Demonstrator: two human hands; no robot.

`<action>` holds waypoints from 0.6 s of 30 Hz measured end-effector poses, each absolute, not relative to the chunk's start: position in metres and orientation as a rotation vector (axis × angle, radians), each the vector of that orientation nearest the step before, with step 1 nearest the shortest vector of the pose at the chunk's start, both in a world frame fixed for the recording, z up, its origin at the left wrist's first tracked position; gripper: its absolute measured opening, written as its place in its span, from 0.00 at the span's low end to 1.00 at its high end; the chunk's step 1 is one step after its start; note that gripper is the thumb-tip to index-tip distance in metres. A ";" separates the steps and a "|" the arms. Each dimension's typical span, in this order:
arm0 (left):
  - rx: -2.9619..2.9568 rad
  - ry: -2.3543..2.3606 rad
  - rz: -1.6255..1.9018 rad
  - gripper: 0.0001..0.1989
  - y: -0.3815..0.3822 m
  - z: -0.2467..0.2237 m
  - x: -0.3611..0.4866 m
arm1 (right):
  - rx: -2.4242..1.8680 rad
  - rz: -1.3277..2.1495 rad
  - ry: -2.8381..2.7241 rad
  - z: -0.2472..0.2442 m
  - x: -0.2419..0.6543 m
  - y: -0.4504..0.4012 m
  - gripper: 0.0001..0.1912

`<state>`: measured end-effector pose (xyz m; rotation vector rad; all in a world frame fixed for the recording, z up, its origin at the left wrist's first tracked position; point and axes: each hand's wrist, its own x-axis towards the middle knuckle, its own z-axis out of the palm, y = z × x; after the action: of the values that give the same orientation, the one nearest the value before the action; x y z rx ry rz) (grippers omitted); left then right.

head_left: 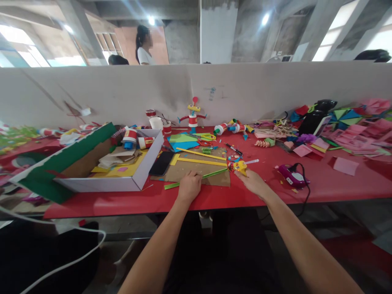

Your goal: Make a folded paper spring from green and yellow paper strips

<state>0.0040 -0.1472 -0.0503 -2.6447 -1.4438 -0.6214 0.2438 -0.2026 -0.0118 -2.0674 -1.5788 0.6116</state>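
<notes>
Right hand (251, 179) grips our yellow glue gun (240, 166) beside the cardboard (196, 171); left hand (189, 185), curled, pins a green strip (196, 178) there. Around lie a red surface (330, 183), white box (122, 179), grey partition (260, 90) and concrete pillars.

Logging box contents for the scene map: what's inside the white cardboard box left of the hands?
In the white cardboard box: red-and-white paper cups at the far end, loose paper scraps, yellow sheets on the brown floor. Whatever lies beneath the papers is covered; the green-lined lid hides the left side.
</notes>
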 end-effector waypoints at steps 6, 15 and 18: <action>-2.654 -1.462 -0.609 0.14 -0.147 -0.050 0.004 | -2.025 0.621 -1.625 -0.013 0.232 -0.204 0.21; -2.761 -1.445 -0.686 0.18 -0.144 -0.053 0.000 | -1.840 0.782 -1.683 -0.018 0.188 -0.208 0.22; -2.773 -1.441 -0.736 0.17 -0.144 -0.055 -0.001 | -1.795 0.821 -1.671 -0.017 0.178 -0.208 0.21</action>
<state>-0.0006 -0.1436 -0.0546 -2.7734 -1.4409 -0.7358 0.1778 -0.2076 -0.0170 -1.7949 -1.6711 0.8209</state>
